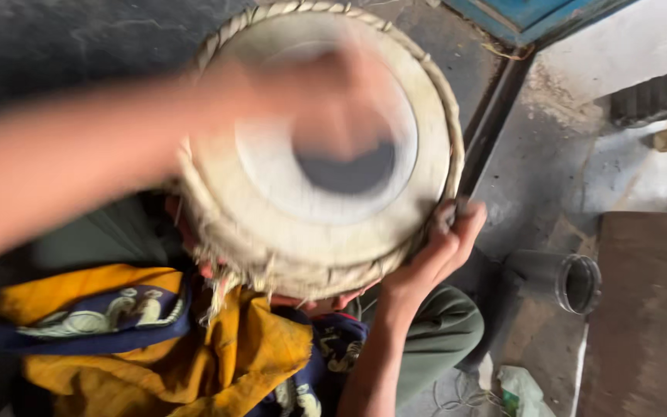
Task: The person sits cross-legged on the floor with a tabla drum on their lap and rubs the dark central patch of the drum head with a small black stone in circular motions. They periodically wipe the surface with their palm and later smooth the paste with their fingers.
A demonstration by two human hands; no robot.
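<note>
A round hand drum (272, 232) with a pale skin, a dark centre patch (349, 174) and a braided rim rests on my lap and fills the middle of the view. My left arm reaches in from the left. My left hand (326, 100) is a motion blur over the drum skin, so its fingers cannot be made out. My right hand (441, 247) grips the drum's lower right rim, fingers curled over the braid.
A yellow and dark blue patterned cloth (164, 347) lies under the drum on my green-trousered legs. To the right, a metal cup (573, 282) lies on its side on the floor next to a brown wooden board (650, 309). A blue door frame (526, 15) is at the top.
</note>
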